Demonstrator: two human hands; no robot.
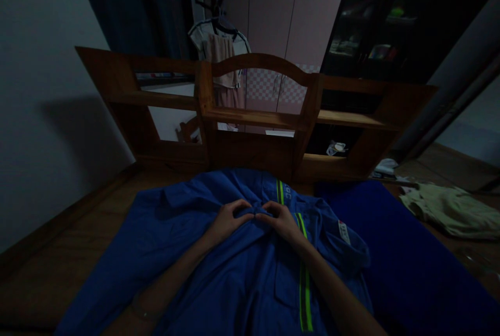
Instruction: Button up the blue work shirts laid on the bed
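A blue work jacket [242,268] with yellow-green reflective stripes lies spread out in front of me. My left hand [230,221] pinches a fold of its cloth near the middle. Close against it, my right hand [279,221] pinches the same fold from the other side, thumbs almost touching. Whether a button or other fastening sits between the fingertips is too dark and small to tell. A white label patch [344,233] shows on the jacket's right part.
Behind the jacket stands a wooden headboard [253,114] with open shelves. A dark blue mat [414,258] lies to the right, with pale green clothing [449,208] beyond it. A wall [58,117] rises on the left. Clothes [221,47] hang behind the headboard.
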